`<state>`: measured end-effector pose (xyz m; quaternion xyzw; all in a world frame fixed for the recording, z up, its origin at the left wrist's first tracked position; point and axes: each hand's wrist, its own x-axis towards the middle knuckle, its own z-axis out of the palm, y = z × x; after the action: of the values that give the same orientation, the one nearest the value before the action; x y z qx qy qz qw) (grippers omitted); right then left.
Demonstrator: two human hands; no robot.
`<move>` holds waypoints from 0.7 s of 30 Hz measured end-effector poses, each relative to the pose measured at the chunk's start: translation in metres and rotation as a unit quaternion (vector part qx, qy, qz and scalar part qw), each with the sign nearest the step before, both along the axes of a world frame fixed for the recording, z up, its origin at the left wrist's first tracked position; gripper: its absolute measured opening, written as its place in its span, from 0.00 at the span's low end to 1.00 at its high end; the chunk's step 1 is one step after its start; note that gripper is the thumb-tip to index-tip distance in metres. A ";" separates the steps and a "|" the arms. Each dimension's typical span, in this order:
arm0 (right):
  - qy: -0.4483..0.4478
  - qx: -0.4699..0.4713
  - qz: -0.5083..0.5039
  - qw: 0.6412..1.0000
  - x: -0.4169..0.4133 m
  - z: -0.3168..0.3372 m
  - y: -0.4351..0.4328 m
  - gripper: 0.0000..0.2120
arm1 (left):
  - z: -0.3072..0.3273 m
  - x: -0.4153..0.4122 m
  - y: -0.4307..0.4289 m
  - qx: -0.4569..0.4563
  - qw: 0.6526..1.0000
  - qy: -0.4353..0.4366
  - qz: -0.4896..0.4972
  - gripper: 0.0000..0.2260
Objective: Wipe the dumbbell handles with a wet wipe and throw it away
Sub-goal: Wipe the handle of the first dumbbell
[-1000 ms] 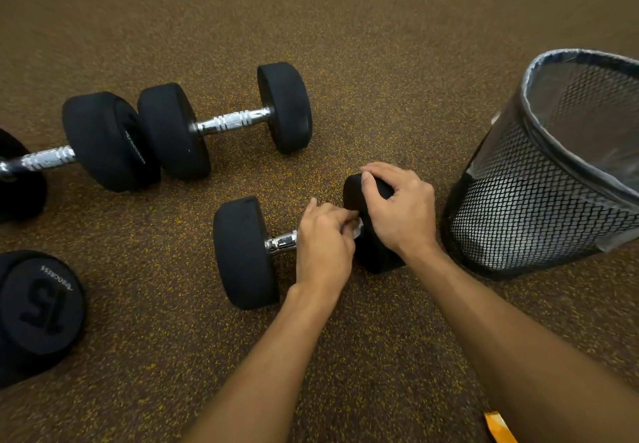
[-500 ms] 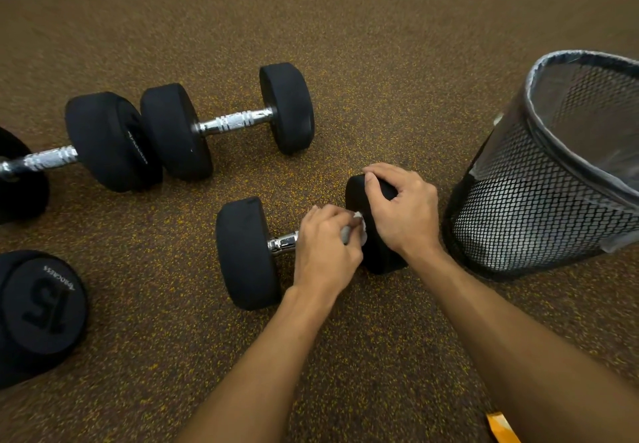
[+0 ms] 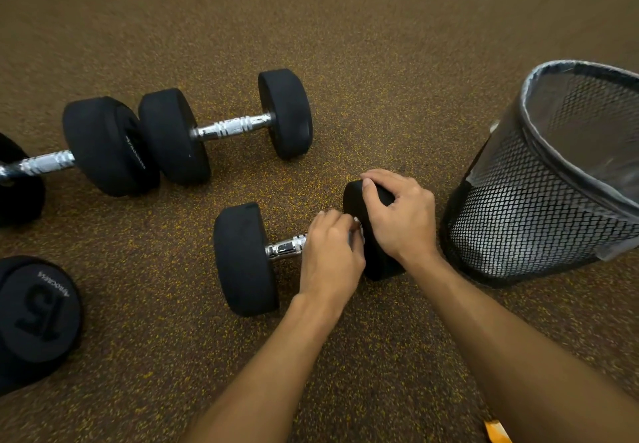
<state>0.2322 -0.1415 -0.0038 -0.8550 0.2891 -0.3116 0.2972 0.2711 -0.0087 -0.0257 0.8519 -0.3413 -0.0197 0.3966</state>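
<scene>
A brown rubber floor [image 3: 345, 27] flecked with yellow fills the whole view. At the right stands a black wire-mesh bin [image 3: 539, 214], upright and lined with a thin clear bag [image 3: 587, 107] folded over its rim. Four black-headed dumbbells with chrome handles lie on the floor. One [image 3: 103, 145] is at the far left, its outer head cut off by the picture's edge. A second dumbbell [image 3: 228, 128] lies just beside it, head against head. A third [image 3: 38, 311], at the lower left, shows an end face marked 15. The near dumbbell [image 3: 243, 259] lies in the middle, close to the bin's base but apart from it. Both bare forearms reach in from the bottom edge. The right hand [image 3: 401, 221] grips the near dumbbell's right-hand head from above, with its fingers curled over the top edge and its thumb on the inner face. The left hand [image 3: 330, 256] is closed round the right part of the chrome handle [image 3: 285, 247], knuckles up, leaving the left part of the handle bare. The wet wipe [image 3: 358, 230] is held inside that left grip against the handle. Only a small white fold of it shows, at the fingertips next to the right-hand head. A small orange scrap [image 3: 496, 432] lies at the bottom edge; what it is I cannot tell.
</scene>
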 end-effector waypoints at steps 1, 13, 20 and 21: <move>-0.001 -0.002 0.000 1.000 0.000 0.000 0.000 0.18 | -0.002 -0.002 0.002 -0.006 1.000 -0.011 -0.008 0.02; -0.010 -0.002 0.003 1.000 -0.002 0.002 0.002 0.16 | 0.010 0.011 0.010 0.012 0.999 0.051 -0.007 0.07; -0.009 0.000 0.005 1.000 -0.003 0.004 0.003 0.16 | 0.038 0.037 0.005 0.138 0.975 0.174 -0.009 0.07; -0.013 0.000 0.005 1.000 -0.003 0.003 0.003 0.16 | 0.038 0.038 0.008 0.140 0.975 0.170 0.003 0.06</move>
<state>0.2296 -0.1389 -0.0006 -0.8525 0.2811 -0.3209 0.3022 0.3090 -0.0006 0.0124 0.8843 -0.2602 -0.2105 0.3257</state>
